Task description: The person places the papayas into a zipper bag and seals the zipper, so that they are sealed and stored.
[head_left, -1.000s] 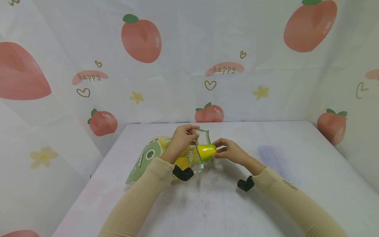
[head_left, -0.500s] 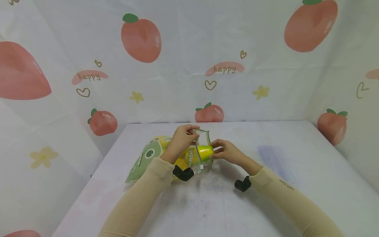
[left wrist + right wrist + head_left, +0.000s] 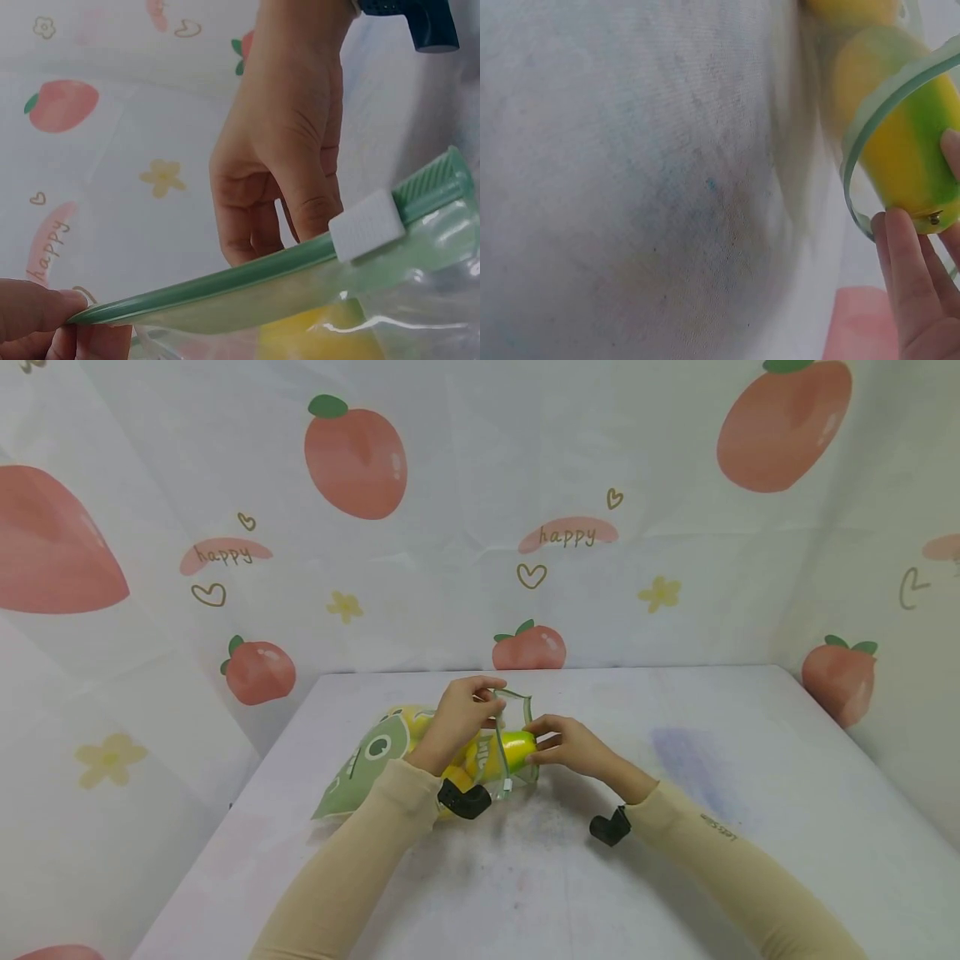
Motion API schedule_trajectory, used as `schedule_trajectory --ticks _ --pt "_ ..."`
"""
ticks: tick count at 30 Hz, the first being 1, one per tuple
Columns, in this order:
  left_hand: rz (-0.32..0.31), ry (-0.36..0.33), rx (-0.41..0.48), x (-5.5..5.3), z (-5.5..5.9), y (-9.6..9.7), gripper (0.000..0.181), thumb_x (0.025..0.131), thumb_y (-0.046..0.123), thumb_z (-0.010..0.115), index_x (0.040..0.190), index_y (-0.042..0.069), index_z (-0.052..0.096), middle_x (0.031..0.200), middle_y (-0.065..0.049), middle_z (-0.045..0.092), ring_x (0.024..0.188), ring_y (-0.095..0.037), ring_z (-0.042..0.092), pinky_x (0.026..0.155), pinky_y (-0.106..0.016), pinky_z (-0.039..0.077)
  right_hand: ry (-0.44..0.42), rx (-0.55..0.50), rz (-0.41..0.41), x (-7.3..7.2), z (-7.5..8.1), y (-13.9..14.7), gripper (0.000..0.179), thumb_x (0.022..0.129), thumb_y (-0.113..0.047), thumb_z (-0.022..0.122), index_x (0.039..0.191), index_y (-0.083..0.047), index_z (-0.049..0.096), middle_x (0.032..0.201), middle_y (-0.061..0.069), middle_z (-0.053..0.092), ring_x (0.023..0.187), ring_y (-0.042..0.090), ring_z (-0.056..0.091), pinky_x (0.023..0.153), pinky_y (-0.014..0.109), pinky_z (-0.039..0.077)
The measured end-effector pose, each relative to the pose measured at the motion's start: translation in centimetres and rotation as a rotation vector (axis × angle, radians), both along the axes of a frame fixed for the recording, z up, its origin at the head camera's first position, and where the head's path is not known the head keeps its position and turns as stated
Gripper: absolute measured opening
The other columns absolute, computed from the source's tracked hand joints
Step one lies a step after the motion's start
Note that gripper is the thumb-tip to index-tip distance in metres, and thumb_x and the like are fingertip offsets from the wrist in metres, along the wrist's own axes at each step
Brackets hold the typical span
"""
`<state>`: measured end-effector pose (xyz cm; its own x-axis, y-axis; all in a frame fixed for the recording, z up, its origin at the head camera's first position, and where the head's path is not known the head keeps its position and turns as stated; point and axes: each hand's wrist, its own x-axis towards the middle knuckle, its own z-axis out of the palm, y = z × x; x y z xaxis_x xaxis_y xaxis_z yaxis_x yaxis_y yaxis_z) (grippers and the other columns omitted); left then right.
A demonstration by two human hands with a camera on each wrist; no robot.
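A clear zip bag (image 3: 363, 768) printed with a green cartoon face lies on its side, its mouth toward the right. My left hand (image 3: 459, 714) pinches the upper part of the green zip rim (image 3: 225, 283) between thumb and fingers, keeping the mouth apart. A long yellow-and-green fruit (image 3: 911, 150), papaya-like, lies mostly inside, its stem end at the opening. The fingers and thumb of my right hand (image 3: 576, 747) hold that end, fingertips at the mouth. Deeper in the bag are more yellow things (image 3: 457, 774), partly hidden by my left wrist.
A white slider (image 3: 367, 225) sits on the zip rim. The white table (image 3: 525, 877) has a bluish stain (image 3: 693, 768) on the right. A fruit-printed cloth (image 3: 450, 568) hangs behind it. Black wrist cameras (image 3: 611, 827) stick out below the wrists.
My right hand has moved left, pushing the fruit further into the bag; less of it shows outside the rim. The left hand stays at the rim.
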<state>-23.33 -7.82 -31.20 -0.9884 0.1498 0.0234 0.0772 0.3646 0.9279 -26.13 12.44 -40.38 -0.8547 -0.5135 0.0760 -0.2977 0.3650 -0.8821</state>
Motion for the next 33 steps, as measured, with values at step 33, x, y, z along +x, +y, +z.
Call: schedule_trajectory --ticks 33 --pt "0.016 -0.004 0.017 -0.15 0.01 0.06 0.031 0.091 0.003 0.063 0.121 0.004 0.065 0.086 -0.005 0.052 0.078 -0.018 0.057 0.074 -0.032 0.06 -0.026 0.047 -0.043 0.32 0.11 -0.45 0.04 0.081 -0.014 0.078 0.115 -0.002 0.061 0.112 0.016 0.062 0.096 0.027 0.068 0.085 0.038 0.058"
